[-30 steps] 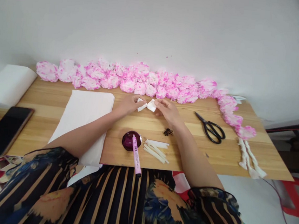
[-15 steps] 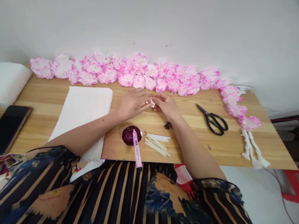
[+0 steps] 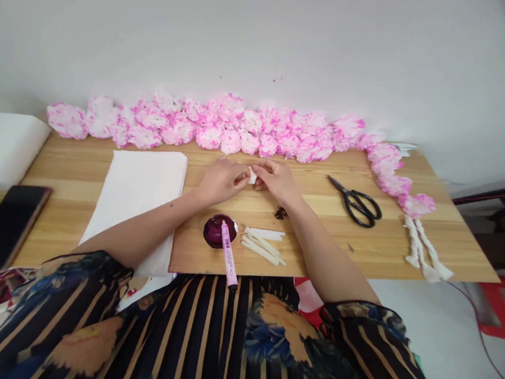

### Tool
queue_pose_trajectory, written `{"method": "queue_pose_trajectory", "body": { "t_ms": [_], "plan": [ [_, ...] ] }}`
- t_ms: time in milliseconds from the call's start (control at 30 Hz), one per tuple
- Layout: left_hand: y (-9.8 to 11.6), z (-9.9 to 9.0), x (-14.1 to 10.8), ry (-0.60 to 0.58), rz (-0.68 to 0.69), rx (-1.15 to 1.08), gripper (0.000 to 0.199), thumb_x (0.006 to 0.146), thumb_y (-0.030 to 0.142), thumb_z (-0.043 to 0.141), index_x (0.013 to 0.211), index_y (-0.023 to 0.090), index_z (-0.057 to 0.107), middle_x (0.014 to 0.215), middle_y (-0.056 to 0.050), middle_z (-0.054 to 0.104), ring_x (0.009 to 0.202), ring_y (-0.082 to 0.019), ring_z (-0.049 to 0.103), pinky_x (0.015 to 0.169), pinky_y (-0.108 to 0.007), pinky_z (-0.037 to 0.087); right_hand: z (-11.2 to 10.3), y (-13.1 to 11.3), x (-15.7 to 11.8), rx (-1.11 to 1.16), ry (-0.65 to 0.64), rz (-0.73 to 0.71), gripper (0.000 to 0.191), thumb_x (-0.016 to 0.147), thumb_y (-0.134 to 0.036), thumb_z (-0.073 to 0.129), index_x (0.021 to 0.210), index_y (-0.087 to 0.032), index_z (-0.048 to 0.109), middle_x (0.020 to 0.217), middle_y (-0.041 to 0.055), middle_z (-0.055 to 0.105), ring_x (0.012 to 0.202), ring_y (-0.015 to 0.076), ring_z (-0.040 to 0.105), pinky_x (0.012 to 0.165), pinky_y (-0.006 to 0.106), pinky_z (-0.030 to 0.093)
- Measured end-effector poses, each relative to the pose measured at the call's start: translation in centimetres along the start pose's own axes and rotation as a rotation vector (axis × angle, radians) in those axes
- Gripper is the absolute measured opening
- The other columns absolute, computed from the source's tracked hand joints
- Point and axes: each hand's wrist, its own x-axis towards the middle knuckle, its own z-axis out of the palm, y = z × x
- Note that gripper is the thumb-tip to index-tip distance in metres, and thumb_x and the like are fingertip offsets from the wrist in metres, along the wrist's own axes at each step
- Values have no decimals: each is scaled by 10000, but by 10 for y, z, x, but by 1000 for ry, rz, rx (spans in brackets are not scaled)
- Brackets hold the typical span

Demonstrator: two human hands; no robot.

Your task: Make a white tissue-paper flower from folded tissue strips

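Observation:
Both hands meet over the middle of the table, pinching a small piece of white paper (image 3: 252,178) between them. My left hand (image 3: 223,181) has its fingers closed at the paper's left side. My right hand (image 3: 276,181) is closed on its right side, with the fingertips partly hidden. Below them a pink marker (image 3: 228,256) leans on a dark purple dish (image 3: 213,231), its black end toward me. Several thin cream-white sticks (image 3: 262,247) lie to the right of the dish. A small dark clump (image 3: 281,213) sits by my right wrist.
A row of pink-and-white paper flowers (image 3: 230,141) runs along the wall. White sheets (image 3: 141,185), a phone (image 3: 8,219) and a white paper roll (image 3: 9,148) lie on the left. Black-handled scissors (image 3: 360,209) and twisted white paper stems (image 3: 422,253) are on the right.
The view has shifted slightly. Both hands remain together at the white paper; the fingers have moved a little and its white corner now shows between them.

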Motion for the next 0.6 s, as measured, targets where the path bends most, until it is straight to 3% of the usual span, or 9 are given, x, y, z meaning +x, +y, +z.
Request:
{"method": "queue_pose_trajectory", "body": {
  "t_ms": [233,400,600],
  "plan": [
    [-3,3,-1,131,-361,-510,120,848,270,561,811,175,624,643,21,632,539,-98,518,534,-227,332,-9,-3,1,-145,97,-200,332,858,-512,602,830,-185,650,783,36,691,646,145,624,535,248,519],
    [-1,3,-1,125,-378,-601,149,864,310,575,824,174,618,677,8,668,559,-98,536,546,-220,352,-7,-8,-4,-318,57,-247,365,880,-511,547,762,-182,653,748,29,689,630,142,583,599,265,461],
    [0,6,-3,144,-347,-623,155,845,321,609,814,172,636,699,3,642,630,-117,562,584,-231,387,0,-11,-10,-608,39,-392,188,858,-312,556,729,-199,634,673,-4,638,616,134,519,610,268,363]
  ]
}}
